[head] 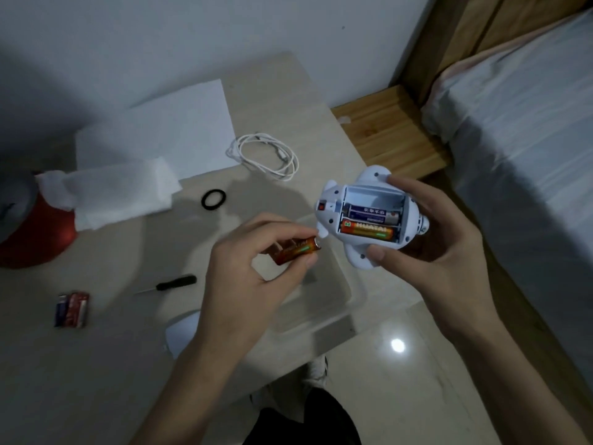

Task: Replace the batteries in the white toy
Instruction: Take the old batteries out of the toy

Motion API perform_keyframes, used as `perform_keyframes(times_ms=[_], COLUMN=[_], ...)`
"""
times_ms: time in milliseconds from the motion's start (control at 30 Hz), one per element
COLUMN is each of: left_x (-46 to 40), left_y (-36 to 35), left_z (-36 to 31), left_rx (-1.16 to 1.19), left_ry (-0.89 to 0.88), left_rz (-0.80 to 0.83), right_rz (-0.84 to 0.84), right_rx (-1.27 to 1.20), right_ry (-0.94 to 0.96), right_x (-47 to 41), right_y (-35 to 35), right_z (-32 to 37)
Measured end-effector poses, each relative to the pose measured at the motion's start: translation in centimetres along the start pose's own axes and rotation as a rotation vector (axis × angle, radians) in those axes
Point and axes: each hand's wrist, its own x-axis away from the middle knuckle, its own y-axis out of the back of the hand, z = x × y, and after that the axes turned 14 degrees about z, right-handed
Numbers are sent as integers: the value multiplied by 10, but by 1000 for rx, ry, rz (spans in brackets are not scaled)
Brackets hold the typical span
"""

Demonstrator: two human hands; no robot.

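Note:
My right hand grips the white toy above the table's right edge, belly up, with its battery bay open. In the bay lie a dark blue battery and, below it, an orange battery; the top slot looks bare. My left hand pinches another orange battery just left of the toy, its metal tip nearly touching the toy's shell.
On the beige table lie a black screwdriver, a small pack of batteries, a black ring, a coiled white cable, tissue, white paper and a red object. A bed stands on the right.

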Motion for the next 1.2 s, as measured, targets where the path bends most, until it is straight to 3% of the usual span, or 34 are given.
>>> perform_keyframes(times_ms=[267,400,567,1200], left_x=[19,25,28,26], left_y=[-13,-19,-34,-41], left_z=[41,57,69,79], left_rx=[-132,-442,-629,-627], left_ry=[122,112,128,206], left_rz=[114,172,222,225], right_rz=[-6,35,45,48], right_rx=[31,34,7,25], right_ry=[-41,-48,-46,-44], right_x=[16,18,22,33], right_y=[-4,-9,-4,4], right_z=[-27,-32,-36,-34])
